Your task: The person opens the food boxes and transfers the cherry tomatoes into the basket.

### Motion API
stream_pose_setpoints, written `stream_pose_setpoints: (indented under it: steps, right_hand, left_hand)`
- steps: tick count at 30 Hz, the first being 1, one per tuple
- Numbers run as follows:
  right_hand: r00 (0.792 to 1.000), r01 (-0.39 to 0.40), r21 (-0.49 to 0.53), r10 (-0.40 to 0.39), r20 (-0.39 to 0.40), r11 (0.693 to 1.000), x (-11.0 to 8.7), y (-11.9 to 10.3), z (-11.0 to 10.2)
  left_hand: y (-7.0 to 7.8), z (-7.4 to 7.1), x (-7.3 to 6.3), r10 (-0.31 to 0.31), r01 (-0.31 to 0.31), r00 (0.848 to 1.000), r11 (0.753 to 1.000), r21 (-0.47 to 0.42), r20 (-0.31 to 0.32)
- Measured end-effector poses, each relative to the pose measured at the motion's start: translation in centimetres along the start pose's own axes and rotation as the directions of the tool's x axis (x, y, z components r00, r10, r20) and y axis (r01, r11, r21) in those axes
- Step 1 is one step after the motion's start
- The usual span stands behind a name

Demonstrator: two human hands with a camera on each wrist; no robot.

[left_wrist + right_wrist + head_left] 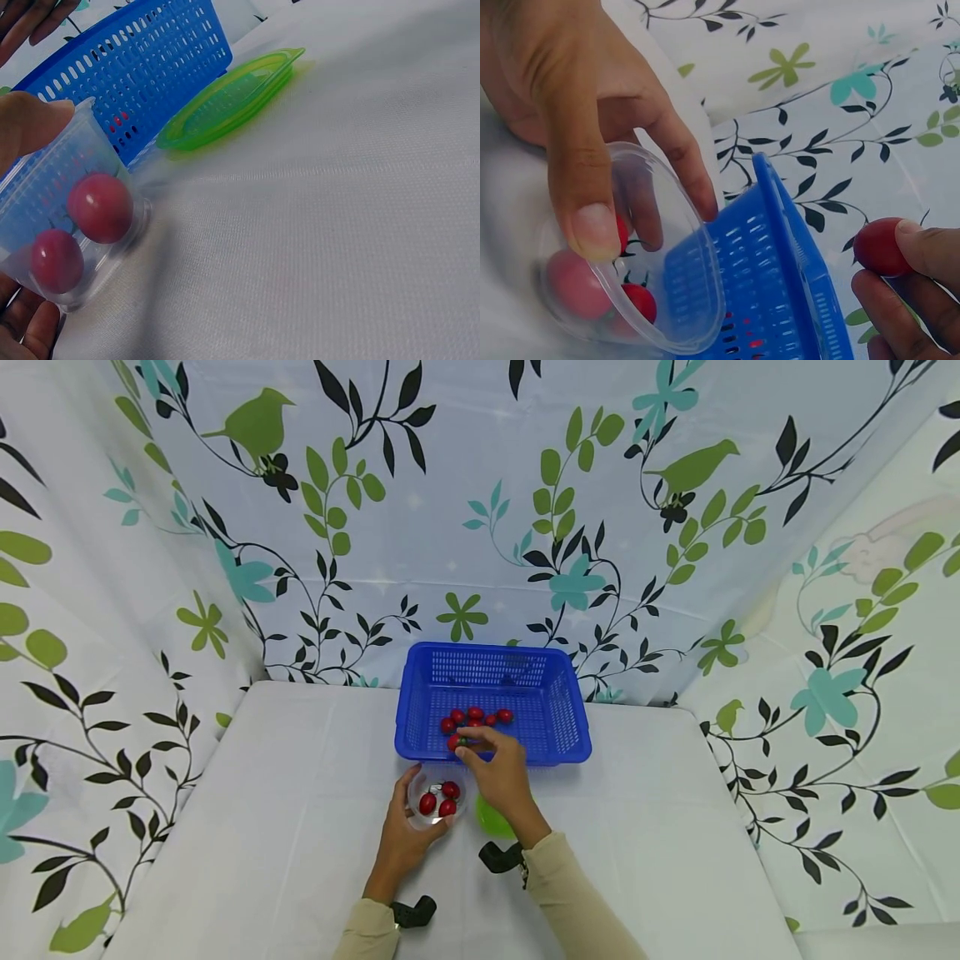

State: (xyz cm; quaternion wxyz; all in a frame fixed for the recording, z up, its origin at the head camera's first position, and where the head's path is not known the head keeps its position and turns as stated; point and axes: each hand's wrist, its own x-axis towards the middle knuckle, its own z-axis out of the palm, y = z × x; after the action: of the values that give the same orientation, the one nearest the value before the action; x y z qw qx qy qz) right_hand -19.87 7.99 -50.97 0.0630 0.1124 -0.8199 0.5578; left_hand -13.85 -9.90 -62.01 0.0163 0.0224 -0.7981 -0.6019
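Clearly, the tight spot is the short gap between the two sets of fingers. The right hand (501, 774) pinches one red tomato (880, 247) between thumb and fingertips, at about the near edge of the blue basket (551, 718). Smooth, rounded skin in so small a pinch could squirt free if the fingers squeezed too hard, and a loose pinch might let it drop back among the basket tomatoes (458, 716) just beyond those fingers.

The left hand (405, 837) grips the clear cup (697, 315), thumb on the near side and fingers round the other, just nearer the body than the right fingers. Its thin plastic would probably flex under a hard press, narrowing the mouth. The left thumb lies over the rim, so a tomato coming in on that side could strike it and bounce out. Three cup tomatoes (427, 803) lie low inside; a knock might tip them out, though whether the cup's base rests fully on the surface (300, 827) is hard to judge from the left wrist view. The green lid (225, 97) lies close beside the right fingers' path, where a trailing wrist could nudge it.
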Motion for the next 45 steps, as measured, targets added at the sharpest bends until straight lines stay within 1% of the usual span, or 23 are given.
stream_pose_setpoints:
  steps: [6,13,20,25,34,38,45]
  right_hand:
    - [1.0,0.0,-0.008,0.0,-0.021,1.0,0.5,0.1,-0.4]
    - [0.999,-0.013,-0.02,0.012,-0.044,1.0,0.9,0.5,-0.8]
    - [0.999,-0.011,-0.025,0.009,-0.052,1.0,1.3,0.6,-1.4]
    - [0.998,-0.025,-0.024,0.024,-0.053,0.999,1.4,0.7,-1.7]
    - [0.997,-0.051,-0.049,0.048,-0.061,0.997,1.9,1.2,-2.2]
    - [0.996,-0.062,-0.063,0.058,-0.067,0.996,2.3,1.1,-2.6]
    - [0.994,-0.048,-0.089,0.039,-0.103,0.995,3.5,1.5,-3.3]
  left_hand:
    - [0.0,0.0,0.0,0.02,-0.02,1.0,1.0,0.009,-0.012]
    - [0.1,0.0,0.0,-0.01,0.01,1.0,1.0,-0.016,0.002]
    - [0.0,0.0,0.0,0.005,-0.005,1.0,1.0,-0.007,-0.005]
    - [0.1,0.1,-0.1,-0.007,0.007,1.0,1.0,-0.016,0.002]
    - [0.0,0.1,-0.1,-0.02,0.02,1.0,1.0,0.002,0.005]
    - [0.1,0.1,-0.2,-0.021,0.021,1.0,1.0,0.005,0.003]
    - [0.3,0.0,-0.2,-0.021,0.021,1.0,1.0,0.002,0.003]
